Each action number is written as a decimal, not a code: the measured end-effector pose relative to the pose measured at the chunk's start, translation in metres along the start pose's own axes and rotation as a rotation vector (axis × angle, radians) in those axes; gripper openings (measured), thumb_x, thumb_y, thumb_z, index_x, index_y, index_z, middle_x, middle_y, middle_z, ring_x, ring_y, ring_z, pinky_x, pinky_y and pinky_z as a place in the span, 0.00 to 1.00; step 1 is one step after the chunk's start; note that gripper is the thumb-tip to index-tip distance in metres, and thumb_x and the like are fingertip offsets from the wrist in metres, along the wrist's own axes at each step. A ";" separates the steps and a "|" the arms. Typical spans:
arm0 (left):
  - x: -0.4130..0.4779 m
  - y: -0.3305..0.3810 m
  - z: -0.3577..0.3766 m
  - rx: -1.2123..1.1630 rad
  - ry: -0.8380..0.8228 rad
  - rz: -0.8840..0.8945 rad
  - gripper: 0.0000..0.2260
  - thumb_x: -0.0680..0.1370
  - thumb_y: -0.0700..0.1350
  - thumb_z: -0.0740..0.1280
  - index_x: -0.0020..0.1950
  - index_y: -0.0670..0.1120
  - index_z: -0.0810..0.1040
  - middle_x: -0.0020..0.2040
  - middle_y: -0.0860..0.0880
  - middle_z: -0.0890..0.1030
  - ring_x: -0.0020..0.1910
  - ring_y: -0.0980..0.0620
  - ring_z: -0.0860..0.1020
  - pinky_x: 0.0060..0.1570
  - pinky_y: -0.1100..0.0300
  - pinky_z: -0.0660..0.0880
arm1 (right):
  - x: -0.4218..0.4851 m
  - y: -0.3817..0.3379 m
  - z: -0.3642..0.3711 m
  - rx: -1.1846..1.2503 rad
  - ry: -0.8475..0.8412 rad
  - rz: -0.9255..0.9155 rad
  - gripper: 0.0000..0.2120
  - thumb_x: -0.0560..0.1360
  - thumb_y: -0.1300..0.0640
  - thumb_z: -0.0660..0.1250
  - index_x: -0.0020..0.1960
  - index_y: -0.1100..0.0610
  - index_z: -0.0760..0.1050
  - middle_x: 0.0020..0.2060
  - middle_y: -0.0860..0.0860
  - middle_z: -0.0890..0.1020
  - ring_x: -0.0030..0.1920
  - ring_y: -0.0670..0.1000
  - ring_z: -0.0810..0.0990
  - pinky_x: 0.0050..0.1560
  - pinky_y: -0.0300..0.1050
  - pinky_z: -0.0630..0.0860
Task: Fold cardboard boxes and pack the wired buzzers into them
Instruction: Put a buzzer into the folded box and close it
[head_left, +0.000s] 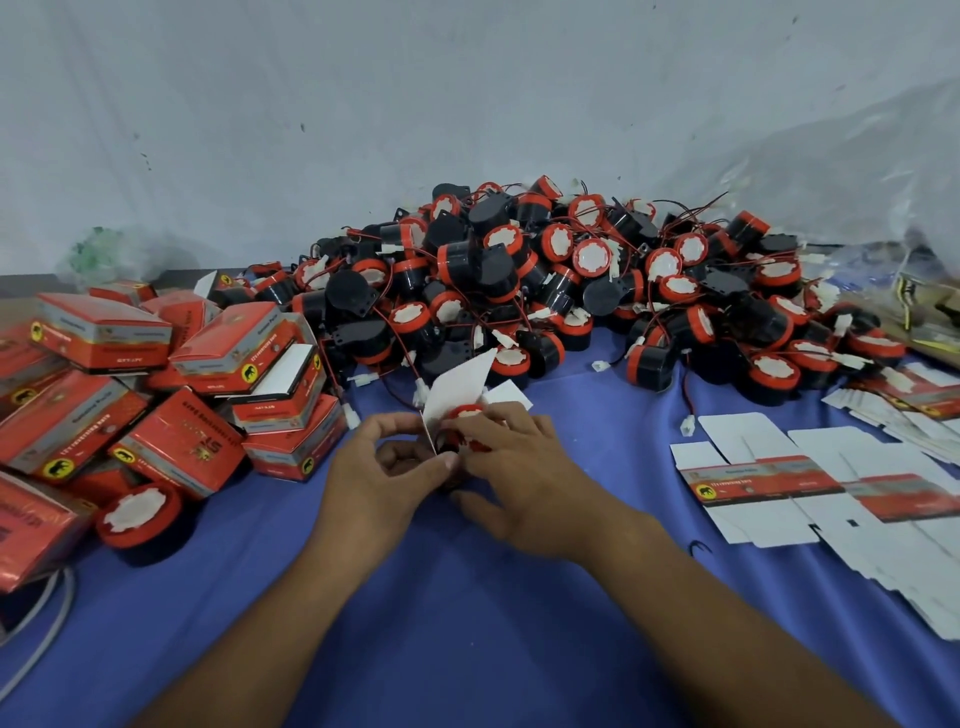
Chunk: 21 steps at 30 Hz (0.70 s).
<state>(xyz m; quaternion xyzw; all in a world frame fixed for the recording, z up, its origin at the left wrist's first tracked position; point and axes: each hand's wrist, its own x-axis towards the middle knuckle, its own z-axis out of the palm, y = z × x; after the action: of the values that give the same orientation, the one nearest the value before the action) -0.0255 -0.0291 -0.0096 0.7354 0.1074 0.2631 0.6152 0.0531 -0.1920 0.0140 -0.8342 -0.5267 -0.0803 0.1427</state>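
At the table's middle my left hand (387, 470) and my right hand (511, 467) meet around a partly folded cardboard box (457, 387) whose white flap stands up. A red-rimmed black buzzer (464, 415) sits inside it, mostly hidden by my fingers. My left hand grips the box's left side and my right hand curls over the buzzer and the box's right side. Behind them lies a big pile of wired buzzers (545, 280). Flat unfolded boxes (810, 483) lie at the right.
Several packed red boxes (171, 395) are heaped at the left, with one loose buzzer (140, 512) in front of them. A blue cloth (441, 613) covers the table. Clear plastic bags (857, 208) stand at the back right, and a grey cable (41, 623) lies at the left edge.
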 end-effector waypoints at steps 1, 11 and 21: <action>0.000 0.000 -0.001 0.029 0.010 0.012 0.16 0.70 0.41 0.78 0.54 0.51 0.78 0.42 0.55 0.85 0.41 0.58 0.84 0.39 0.71 0.77 | 0.000 0.001 0.000 -0.026 0.013 -0.013 0.15 0.80 0.49 0.62 0.65 0.49 0.76 0.71 0.42 0.68 0.70 0.51 0.61 0.67 0.48 0.59; 0.001 0.000 -0.002 0.226 0.067 0.072 0.09 0.76 0.46 0.72 0.53 0.54 0.75 0.53 0.56 0.79 0.53 0.60 0.77 0.47 0.60 0.76 | 0.004 0.000 0.001 0.091 0.023 -0.006 0.24 0.80 0.62 0.60 0.75 0.57 0.65 0.68 0.51 0.76 0.71 0.53 0.66 0.68 0.49 0.62; -0.003 0.000 -0.002 0.370 -0.001 0.207 0.12 0.77 0.43 0.70 0.56 0.57 0.76 0.54 0.60 0.79 0.55 0.60 0.76 0.51 0.70 0.71 | 0.003 -0.004 0.001 -0.045 0.028 0.075 0.18 0.79 0.42 0.64 0.67 0.46 0.72 0.75 0.53 0.60 0.72 0.58 0.58 0.69 0.55 0.62</action>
<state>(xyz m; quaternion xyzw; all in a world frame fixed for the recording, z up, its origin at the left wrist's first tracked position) -0.0290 -0.0286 -0.0096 0.8430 0.0776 0.3004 0.4395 0.0504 -0.1874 0.0143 -0.8552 -0.4909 -0.0985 0.1341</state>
